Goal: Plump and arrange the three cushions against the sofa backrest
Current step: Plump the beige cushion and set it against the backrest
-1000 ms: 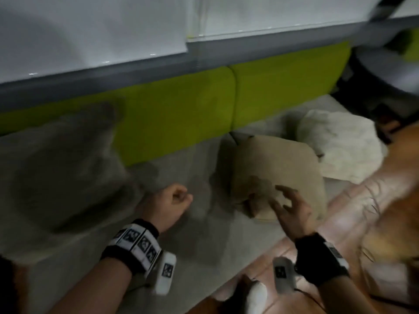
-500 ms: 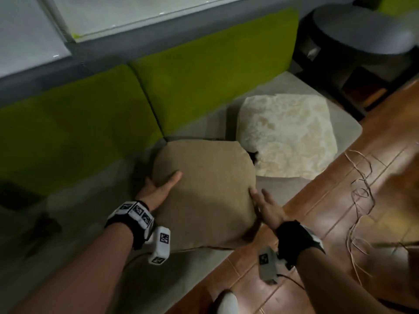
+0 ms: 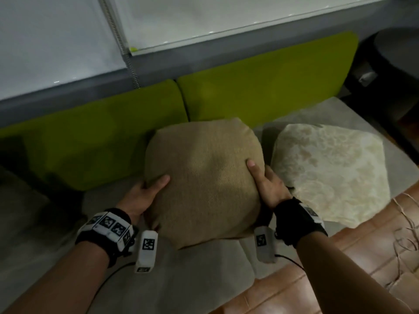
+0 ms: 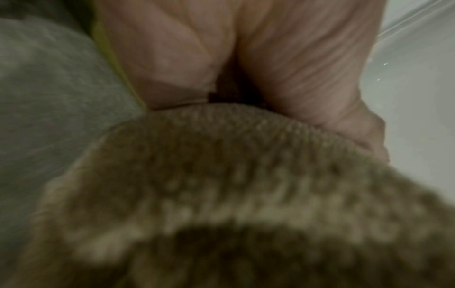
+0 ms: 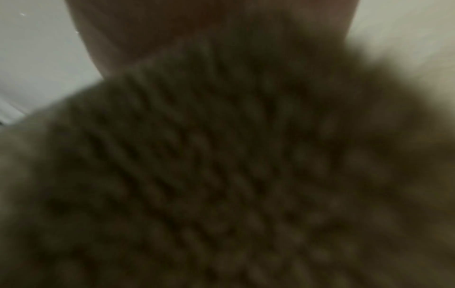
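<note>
1. L hand [image 3: 145,196] grips left edge of tan cushion [image 3: 204,180], thumb on front face, fingers hidden behind.
2. R hand [image 3: 269,186] grips its right edge, thumb on front, fingers behind.
3. Tan cushion held between both hands over grey sofa seat [image 3: 204,279], tilted up twd backrest; wrist views blurred, mostly tan weave.
4. Cream patterned cushion [image 3: 328,173] lies flat on seat just right of tan one.
5. Green backrest [image 3: 260,91] behind; tan cushion's top edge near it, contact unclear.
6. 3rd cushion not identifiable.

We now grip the tan cushion [image 3: 204,180] between left hand [image 3: 141,196] and right hand [image 3: 269,186], squeezed rounder than before.
</note>
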Motion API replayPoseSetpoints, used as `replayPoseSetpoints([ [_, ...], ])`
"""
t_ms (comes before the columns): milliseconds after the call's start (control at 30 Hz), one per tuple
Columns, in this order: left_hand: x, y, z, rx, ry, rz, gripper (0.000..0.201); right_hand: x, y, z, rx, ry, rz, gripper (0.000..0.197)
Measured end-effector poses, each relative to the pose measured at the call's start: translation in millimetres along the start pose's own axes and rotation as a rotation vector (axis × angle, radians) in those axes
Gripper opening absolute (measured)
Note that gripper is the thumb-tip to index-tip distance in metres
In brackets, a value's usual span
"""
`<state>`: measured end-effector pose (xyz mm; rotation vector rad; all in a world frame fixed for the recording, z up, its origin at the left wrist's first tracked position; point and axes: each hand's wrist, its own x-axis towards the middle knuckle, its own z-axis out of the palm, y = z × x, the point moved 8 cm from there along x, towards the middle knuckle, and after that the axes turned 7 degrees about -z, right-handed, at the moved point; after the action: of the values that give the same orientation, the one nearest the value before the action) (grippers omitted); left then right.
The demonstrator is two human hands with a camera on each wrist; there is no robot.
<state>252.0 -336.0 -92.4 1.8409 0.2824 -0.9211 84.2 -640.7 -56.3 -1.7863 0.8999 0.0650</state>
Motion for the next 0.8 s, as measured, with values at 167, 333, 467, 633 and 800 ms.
replayPoseSetpoints([
  [167, 12.8, 42.4, -31.6, -0.01, 0.074, 0.268, 0.129, 29.7, -52.8, 16.5, 0.223, 0.045, -0.124, 0.122],
  [333, 38.9, 43.8, -21.8, 0.183, 0.021, 0.301, 0.154, 64.1, -57.0, 32.9, 0.279, 0.085, -0.107, 0.136],
  [467, 60.4, 22.9, -7.6, 0.087, -0.039, 0.239, 0.151, 84.1, -34.8, 45.1, 0.213, -0.011, -0.013, 0.127],
  [633, 68.9, 33.3, 5.7, 0.048, 0.029, 0.233, 0.154, 113.3, -28.1, 31.4, 0.094, -0.05, -0.057, 0.102],
  [800, 56.3, 43.9, 3.9, 0.001, 0.189, 0.279, 0.137, 127.9, -48.2, 11.3, 0.162, -0.02, -0.191, 0.081],
])
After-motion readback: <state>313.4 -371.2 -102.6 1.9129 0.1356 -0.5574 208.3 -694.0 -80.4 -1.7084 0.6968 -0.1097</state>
